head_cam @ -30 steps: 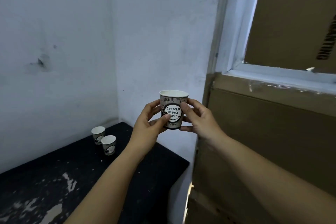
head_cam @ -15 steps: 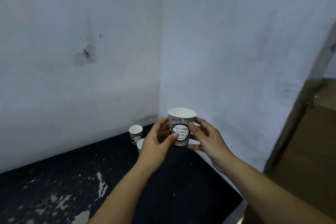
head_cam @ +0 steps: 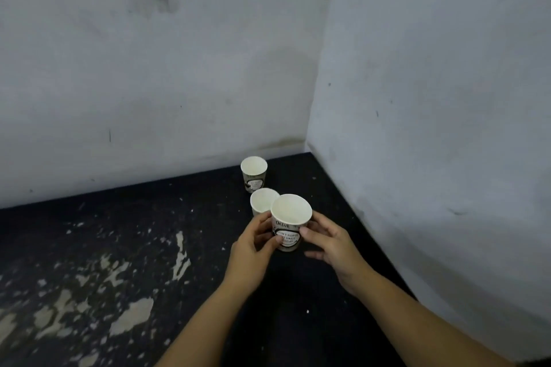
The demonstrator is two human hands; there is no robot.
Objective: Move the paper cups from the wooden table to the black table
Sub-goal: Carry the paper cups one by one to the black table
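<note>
I hold a printed paper cup upright between both hands, low over the black table near its far right corner. My left hand grips its left side and my right hand its right side. Whether its base touches the table I cannot tell. Just behind it stands a second paper cup, partly hidden by the held one. A third paper cup stands farther back, close to the wall. The wooden table is out of view.
White walls meet in a corner right behind the cups and hem in the table at the back and right. The table's left and near parts show worn, pale patches.
The view has swung left and down, away from the cardboard boxes. The held cup has come down from chest height to just in front of the two cups on the black table.
</note>
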